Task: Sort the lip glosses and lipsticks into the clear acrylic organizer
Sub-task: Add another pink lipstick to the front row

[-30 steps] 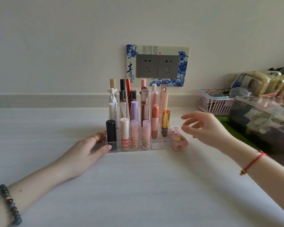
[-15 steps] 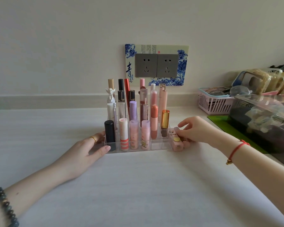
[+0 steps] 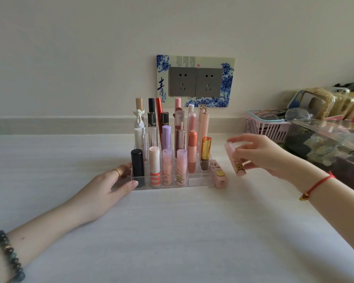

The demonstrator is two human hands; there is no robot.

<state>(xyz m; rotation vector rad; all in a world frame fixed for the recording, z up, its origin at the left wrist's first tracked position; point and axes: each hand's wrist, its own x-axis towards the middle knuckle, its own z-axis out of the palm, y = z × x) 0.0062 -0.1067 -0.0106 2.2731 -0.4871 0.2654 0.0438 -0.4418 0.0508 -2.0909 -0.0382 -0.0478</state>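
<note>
A clear acrylic organizer (image 3: 194,180) stands mid-table, holding several upright lipsticks and glosses. My left hand (image 3: 112,185) rests against its left front corner, thumb on the front edge beside a black lipstick (image 3: 137,168). My right hand (image 3: 262,155) pinches a pink lip gloss tube (image 3: 234,159) with a yellow cartoon print, lifted off the table to the right of the organizer. A second pink lipstick (image 3: 219,174) with a gold end lies on the table against the organizer's right side.
A pink plastic basket (image 3: 264,127) sits at the back right by the wall. In front of it is a clear plastic box (image 3: 331,144) with a lid, over a green mat. A wall socket plate (image 3: 195,81) is behind the organizer.
My right hand reached down to the two pink tubes beside the organizer, took hold of one and lifted it up and to the right. The left hand stayed on the organizer.
</note>
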